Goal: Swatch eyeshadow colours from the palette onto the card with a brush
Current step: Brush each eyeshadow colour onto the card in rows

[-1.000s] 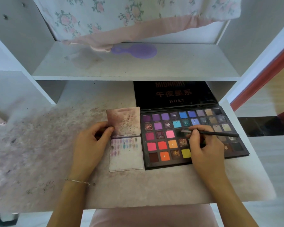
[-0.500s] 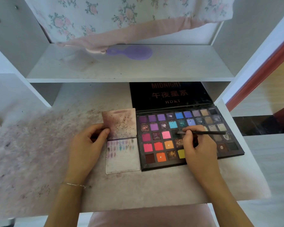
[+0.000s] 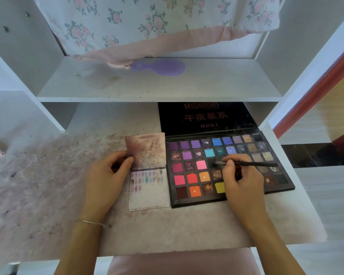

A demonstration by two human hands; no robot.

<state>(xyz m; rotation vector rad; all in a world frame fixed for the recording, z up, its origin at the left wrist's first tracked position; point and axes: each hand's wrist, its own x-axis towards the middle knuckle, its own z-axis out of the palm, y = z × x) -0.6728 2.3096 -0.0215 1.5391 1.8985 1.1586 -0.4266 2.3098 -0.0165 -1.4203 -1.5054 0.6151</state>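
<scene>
An open black eyeshadow palette (image 3: 252, 192) with several coloured pans lies on the desk, its lid (image 3: 207, 118) propped up behind. My right hand (image 3: 242, 183) pinches a thin black brush (image 3: 254, 164); its tip rests in a dark pan right of the pink one. Left of the palette lies a folded card (image 3: 149, 193), its lower panel carrying rows of small purple, teal and grey swatches. My left hand (image 3: 105, 179) grips the card's left edge, thumb on the stained upper panel (image 3: 147, 149).
A white shelf (image 3: 157, 86) overhangs the back of the desk, with a purple hairbrush (image 3: 161, 66) and floral fabric (image 3: 147, 24) on it. The desk surface (image 3: 48, 175) is smeared with pigment at the left. A pink stool (image 3: 177, 262) sits below the front edge.
The brush tip has stayed in the same dark pan with only slight movement. My left hand keeps its hold on the card. The camera shifted a little.
</scene>
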